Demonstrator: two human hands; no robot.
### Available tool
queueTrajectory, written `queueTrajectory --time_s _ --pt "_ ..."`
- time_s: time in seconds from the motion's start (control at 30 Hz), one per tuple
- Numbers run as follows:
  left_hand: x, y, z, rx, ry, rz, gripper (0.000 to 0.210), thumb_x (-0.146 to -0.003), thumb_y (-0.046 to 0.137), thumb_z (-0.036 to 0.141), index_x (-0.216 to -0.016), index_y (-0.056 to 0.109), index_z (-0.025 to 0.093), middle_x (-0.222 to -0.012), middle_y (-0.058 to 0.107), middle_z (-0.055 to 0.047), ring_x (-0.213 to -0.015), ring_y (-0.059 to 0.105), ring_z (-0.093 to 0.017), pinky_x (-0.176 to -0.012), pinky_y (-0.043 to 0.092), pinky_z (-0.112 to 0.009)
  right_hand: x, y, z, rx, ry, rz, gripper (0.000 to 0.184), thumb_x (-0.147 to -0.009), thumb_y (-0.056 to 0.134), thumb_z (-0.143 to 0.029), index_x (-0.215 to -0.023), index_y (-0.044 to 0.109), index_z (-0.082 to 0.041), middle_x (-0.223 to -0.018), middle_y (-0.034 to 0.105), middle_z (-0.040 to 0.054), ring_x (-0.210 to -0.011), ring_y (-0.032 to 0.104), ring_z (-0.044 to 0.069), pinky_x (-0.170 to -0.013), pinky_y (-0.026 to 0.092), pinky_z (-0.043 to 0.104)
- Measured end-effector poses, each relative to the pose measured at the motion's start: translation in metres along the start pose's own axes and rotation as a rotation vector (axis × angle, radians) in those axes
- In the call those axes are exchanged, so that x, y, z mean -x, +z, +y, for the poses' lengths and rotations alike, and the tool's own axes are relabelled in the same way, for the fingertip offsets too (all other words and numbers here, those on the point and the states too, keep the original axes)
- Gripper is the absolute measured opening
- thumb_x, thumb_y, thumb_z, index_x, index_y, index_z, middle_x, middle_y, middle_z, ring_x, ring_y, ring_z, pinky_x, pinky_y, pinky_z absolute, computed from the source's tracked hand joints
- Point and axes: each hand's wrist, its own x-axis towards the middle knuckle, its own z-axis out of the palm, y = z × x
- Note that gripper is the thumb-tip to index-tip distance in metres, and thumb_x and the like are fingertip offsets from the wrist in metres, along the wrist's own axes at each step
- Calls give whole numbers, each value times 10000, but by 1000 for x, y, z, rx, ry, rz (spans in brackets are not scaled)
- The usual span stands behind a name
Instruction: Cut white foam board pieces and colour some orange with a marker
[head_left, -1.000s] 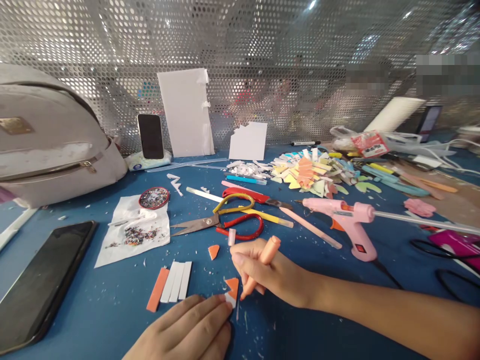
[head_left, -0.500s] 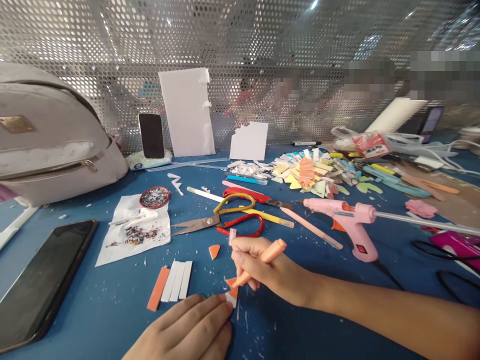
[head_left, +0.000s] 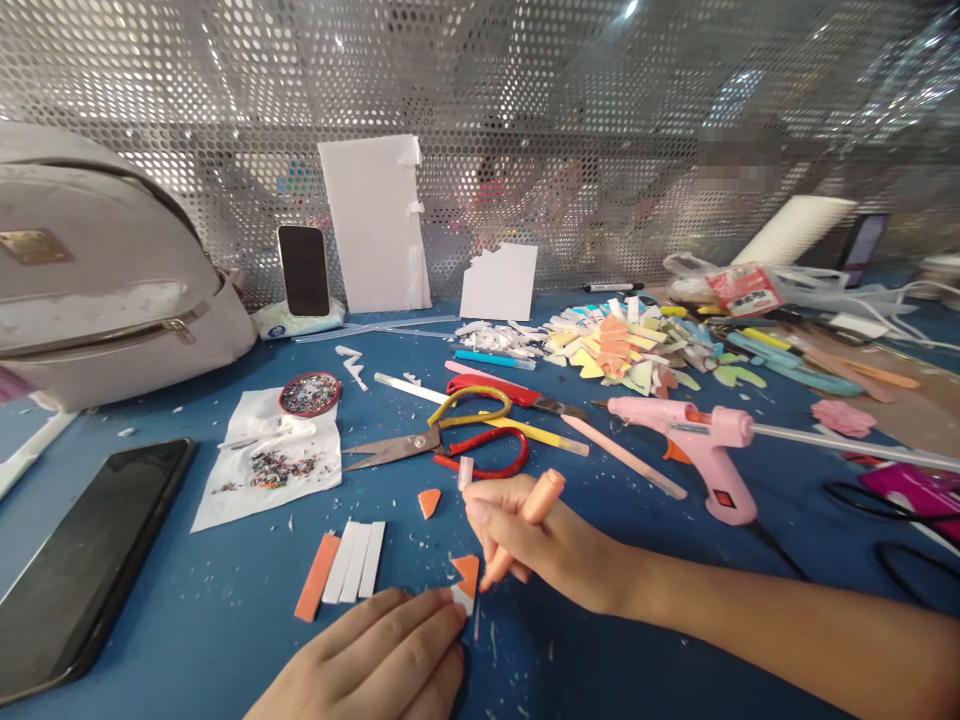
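My right hand [head_left: 517, 535] is closed around an orange marker [head_left: 541, 500], held like a pen with its tip low beside a small white piece [head_left: 468, 588]. Orange colour covers the upper part of that piece; its lower part is bare white. My left hand [head_left: 382, 660] lies flat on the blue table, fingertips pressing the piece's left edge. Just above sits a smaller orange scrap [head_left: 429, 502]. Left of it are several white strips [head_left: 356, 562] and one orange strip [head_left: 316, 578]. Beyond my right hand lie scissors [head_left: 420, 443] with yellow and red handles.
A pink glue gun [head_left: 697, 430] lies at the right, its cord trailing. Coloured scraps [head_left: 622, 345] are heaped at the back. On the left are a black phone [head_left: 90, 570], a grey backpack [head_left: 112, 290] and paper [head_left: 262, 500] bearing dark bits. Perforated metal [head_left: 525, 100] stands behind.
The marker has shifted slightly right and down, so its tip has come off the orange area to the piece's right edge. My left hand has stayed put.
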Motion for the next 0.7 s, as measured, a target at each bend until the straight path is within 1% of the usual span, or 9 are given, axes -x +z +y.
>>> queueTrajectory --time_s 0.07,0.13,0.23,0.33,0.47,0.5,0.57,0.63,0.7 --pt "4 -1 0 -9 17 -20 313 -1028 499 390 -1256 634 222 -1285 691 -62 -1186 666 -171 -1068 505 -282 0 0 0 -9 -7 -1 548 -965 451 -609 -599 405 -203 -515 473 -37 -478 460 93 -509 361 231" --pt "8 -1 1 -26 51 -71 273 -1042 479 304 -1224 663 216 -1276 702 -33 -1155 682 -144 -1060 500 -254 0 0 -1 -5 -11 21 539 -960 462 -613 -612 413 -205 -517 463 -42 -495 473 100 -525 379 233" --pt "11 -3 1 -48 99 -106 327 -1055 402 179 -1153 713 209 -1240 724 12 -1091 713 -124 -995 532 -223 0 0 -1 11 -10 13 572 -964 440 -632 -586 396 -204 -518 457 -39 -482 466 94 -505 357 231" --pt "10 -5 0 -55 118 -135 354 -1060 378 178 -1163 715 202 -1245 723 9 -1090 717 -140 -946 559 -238 0 -1 0 5 -12 21 568 -959 445 -645 -604 422 -202 -516 445 -46 -489 472 99 -506 355 231" --pt "11 -3 1 -55 121 -168 336 -1054 397 175 -1188 704 200 -1280 705 2 -1134 698 -144 -967 545 -253 0 -1 0 4 3 23 592 -951 436 -683 -609 437 -198 -532 467 -35 -492 467 101 -502 349 234" --pt "12 -1 2 -50 119 -164 333 -1053 401 171 -1187 705 198 -1280 706 2 -1136 696 -141 -984 531 -252 0 -1 0 7 3 26 597 -951 435 -688 -611 443 -197 -531 461 -36 -495 466 102 -507 351 236" --pt "13 5 4 -34 89 -90 339 -1052 398 160 -1139 723 193 -1235 728 5 -1104 710 -128 -1034 485 -248 1 -1 1 15 2 32 599 -953 436 -691 -614 450 -197 -525 452 -39 -502 469 105 -520 356 242" --pt "13 9 7 -20 0 124 382 -1054 378 144 -1004 754 189 -1115 767 16 -1022 737 -109 -1093 423 -254 1 -1 1 14 4 33 615 -955 426 -701 -600 436 -199 -520 454 -35 -500 465 106 -522 354 248" --pt "12 9 10 3 -39 25 342 -1051 404 161 -1048 744 193 -1166 752 18 -1081 716 -114 -1118 408 -255 1 -1 2 10 0 42 625 -950 423 -716 -602 436 -198 -522 455 -33 -502 454 106 -524 356 250"
